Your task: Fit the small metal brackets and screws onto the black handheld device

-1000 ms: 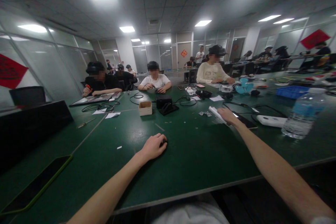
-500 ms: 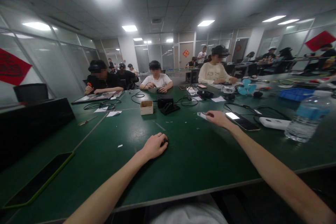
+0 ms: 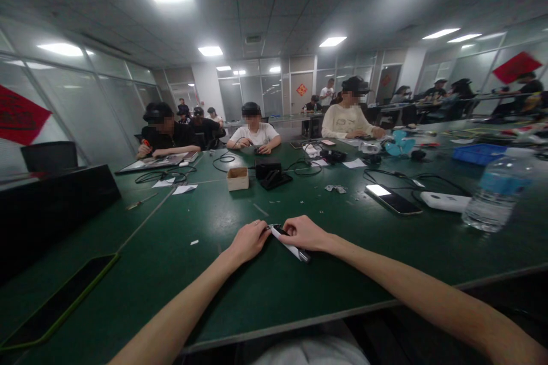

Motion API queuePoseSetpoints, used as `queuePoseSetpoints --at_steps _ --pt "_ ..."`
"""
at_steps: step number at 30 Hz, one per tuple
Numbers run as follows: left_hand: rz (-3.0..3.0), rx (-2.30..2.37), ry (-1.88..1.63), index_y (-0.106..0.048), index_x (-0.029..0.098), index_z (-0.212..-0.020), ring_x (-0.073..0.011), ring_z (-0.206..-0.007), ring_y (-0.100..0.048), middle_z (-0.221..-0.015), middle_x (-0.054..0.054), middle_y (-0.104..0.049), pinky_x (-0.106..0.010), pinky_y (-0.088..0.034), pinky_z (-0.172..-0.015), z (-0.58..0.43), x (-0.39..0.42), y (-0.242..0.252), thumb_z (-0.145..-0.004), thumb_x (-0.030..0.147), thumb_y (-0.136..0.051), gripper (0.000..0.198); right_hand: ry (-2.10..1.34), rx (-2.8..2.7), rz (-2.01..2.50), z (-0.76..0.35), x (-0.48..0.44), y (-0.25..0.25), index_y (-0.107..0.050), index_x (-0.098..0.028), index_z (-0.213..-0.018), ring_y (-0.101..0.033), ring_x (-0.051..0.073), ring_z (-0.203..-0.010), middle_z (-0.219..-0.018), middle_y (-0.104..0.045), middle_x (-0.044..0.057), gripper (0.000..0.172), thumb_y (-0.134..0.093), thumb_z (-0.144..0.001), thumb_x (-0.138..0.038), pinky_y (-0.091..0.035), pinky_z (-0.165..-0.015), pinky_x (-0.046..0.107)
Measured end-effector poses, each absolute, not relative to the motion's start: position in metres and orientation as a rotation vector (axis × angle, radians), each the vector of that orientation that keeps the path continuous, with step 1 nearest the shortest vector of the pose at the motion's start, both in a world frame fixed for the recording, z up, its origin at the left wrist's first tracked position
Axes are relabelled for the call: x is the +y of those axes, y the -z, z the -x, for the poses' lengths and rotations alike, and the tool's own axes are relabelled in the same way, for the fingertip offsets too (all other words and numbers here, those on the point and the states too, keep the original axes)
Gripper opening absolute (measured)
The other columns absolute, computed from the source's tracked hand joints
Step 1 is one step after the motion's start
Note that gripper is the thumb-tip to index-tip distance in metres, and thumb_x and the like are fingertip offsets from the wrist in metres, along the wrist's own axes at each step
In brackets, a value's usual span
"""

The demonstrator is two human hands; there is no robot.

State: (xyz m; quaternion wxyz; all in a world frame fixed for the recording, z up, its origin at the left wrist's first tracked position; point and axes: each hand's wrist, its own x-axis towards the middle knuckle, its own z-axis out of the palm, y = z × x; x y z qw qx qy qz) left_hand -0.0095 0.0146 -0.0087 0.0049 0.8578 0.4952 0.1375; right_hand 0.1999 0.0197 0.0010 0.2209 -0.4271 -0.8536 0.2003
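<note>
My right hand point(image 3: 306, 234), fingers bent in a pinch, grips a long narrow white-and-black piece point(image 3: 293, 250) that lies slantwise over the table in front of me. Its lower end is dark and shiny. Facing it, my left hand point(image 3: 252, 241) is closed, with a ring on one finger. Its fingertips meet the far end of that piece, beside a small metallic-looking bit point(image 3: 274, 227). What the left fingers hold is too small to make out. Beyond my hands lies a small shiny, irregular piece point(image 3: 336, 189), with tiny bits scattered around it.
A lit phone point(image 3: 394, 199), a white power bank point(image 3: 445, 201) and a water bottle point(image 3: 492, 194) stand to the right. Ahead are a small cardboard box point(image 3: 237, 179) and a black stand point(image 3: 274, 174). A green-edged tablet point(image 3: 60, 299) lies left. Several people sit across the table.
My right hand has come from the far right back toward my left hand, which has stayed near its place. The white-and-black piece now shows between them; the shiny piece lies where my right hand was.
</note>
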Motion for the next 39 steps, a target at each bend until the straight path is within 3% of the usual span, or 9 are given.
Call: queuePoseSetpoints --at_steps 6,12,15,24,32,39 --pt "-2.698 1.548 -0.410 -0.055 0.019 -0.090 -0.0173 -0.082 -0.058 -0.088 -0.005 -0.060 -0.028 -0.043 -0.074 0.007 0.013 0.004 -0.097 0.035 -0.028 0.032 -0.471 -2.375 1.080 -0.207 0.033 0.004 -0.067 -0.015 -0.084 -0.055 0.014 -0.064 -0.075 -0.064 0.004 0.035 -0.052 -0.085 -0.047 -0.039 -0.058 0.024" --pt "-2.656 1.585 -0.364 -0.055 0.018 -0.096 -0.0169 -0.083 -0.058 -0.093 -0.006 -0.059 -0.027 -0.044 -0.074 0.006 0.014 0.004 -0.097 0.028 -0.027 0.030 -0.321 -2.361 1.066 -0.209 0.046 0.011 -0.060 -0.016 -0.107 -0.057 0.016 -0.079 -0.093 -0.062 0.007 0.026 -0.051 -0.088 -0.032 -0.045 -0.070 0.027" --pt "-2.635 1.588 -0.386 -0.057 0.019 -0.100 -0.0163 -0.085 -0.058 -0.096 -0.006 -0.059 -0.027 -0.044 -0.076 0.007 0.015 0.006 -0.096 0.026 -0.028 0.030 -0.261 -2.487 0.986 -0.207 0.047 0.013 -0.063 -0.018 -0.099 -0.057 0.016 -0.083 -0.099 -0.060 0.006 0.023 -0.047 -0.091 -0.032 -0.046 -0.072 0.028" --pt "-2.637 1.527 -0.523 -0.061 0.019 -0.095 -0.0160 -0.082 -0.058 -0.091 -0.005 -0.060 -0.027 -0.045 -0.076 0.012 0.019 0.009 -0.094 0.026 -0.036 0.026 -0.223 -2.624 0.907 -0.206 0.051 0.005 -0.061 -0.014 -0.092 -0.055 0.016 -0.078 -0.091 -0.059 0.008 0.022 -0.044 -0.092 -0.028 -0.043 -0.068 0.027" --pt "-2.638 1.502 -0.343 -0.058 0.018 -0.090 -0.0165 -0.078 -0.056 -0.086 -0.004 -0.059 -0.028 -0.043 -0.075 0.004 0.014 0.003 -0.090 0.026 -0.037 0.023 -0.287 -2.708 0.839 -0.208 0.056 0.009 -0.058 -0.015 -0.076 -0.047 0.015 -0.068 -0.075 -0.055 0.004 0.018 -0.046 -0.087 -0.025 -0.034 -0.064 0.026" --pt "-2.646 1.450 -0.157 -0.056 0.019 -0.082 -0.0196 -0.080 -0.053 -0.080 -0.005 -0.058 -0.033 -0.040 -0.077 0.000 0.014 -0.003 -0.087 0.026 -0.038 0.021 -0.335 -2.663 0.802 -0.209 0.045 0.007 -0.057 -0.015 -0.076 -0.045 0.015 -0.068 -0.075 -0.054 0.005 0.014 -0.045 -0.084 -0.019 -0.034 -0.063 0.027"
